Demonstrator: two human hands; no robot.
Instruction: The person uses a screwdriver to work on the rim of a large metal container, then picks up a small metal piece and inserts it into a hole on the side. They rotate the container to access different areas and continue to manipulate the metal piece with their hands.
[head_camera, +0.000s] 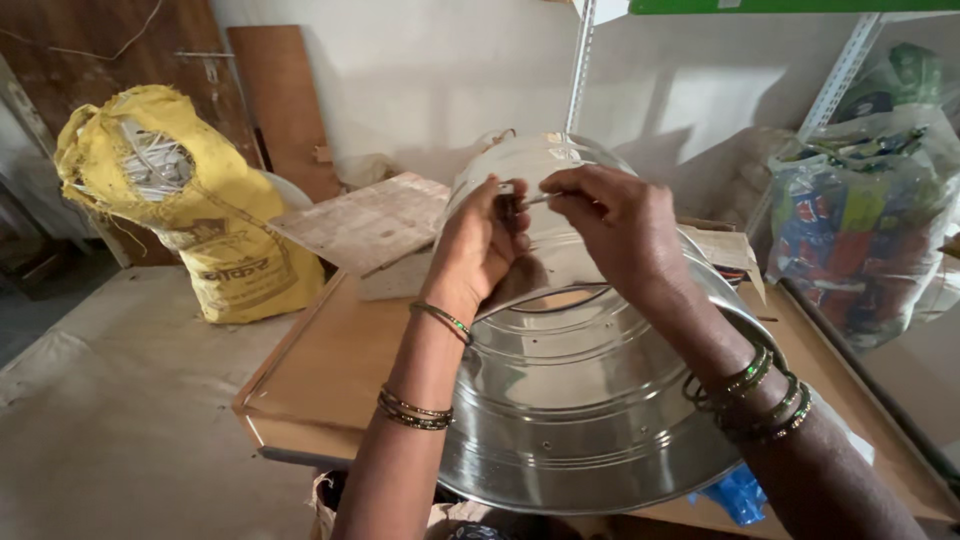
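Broadly, the lower middle of the frame is filled by a big shiny metal drum (570, 400), lying on its side on a low wooden counter (330, 380) with its open mouth turned toward the viewer and its closed end toward the wall; it looks like thin ribbed sheet metal, so I judge it light for its size, stiff enough along the ribs but easy to dent, slick to the touch and probably sharp at the rim; the rolled rim or the ribs seem the safest places to take hold.

At the left of the frame a yellow woven sack (215, 230) stands on the floor, its top open and packed with pale thin strips or sticks, too blurred to tell which; at the right edge a clear plastic bag (860, 220) on a shelf frame holds many small colourful packets; flat wooden boards (370, 225) lie behind the drum in the upper middle.

The left hand (478, 250), bangles on its wrist, rests against the upper wall of the drum at centre frame, its grip pinched narrow on a small metal fitting (508, 190) at the drum's wall; the right hand (620, 225), just beside it and nearly touching, pinches a thin metal pin or wire (538, 199) that points at that fitting; both are small, hard and easy to drop, so a fingertip hold suits them; a scrap of blue plastic (740, 495) shows under the drum at lower right.
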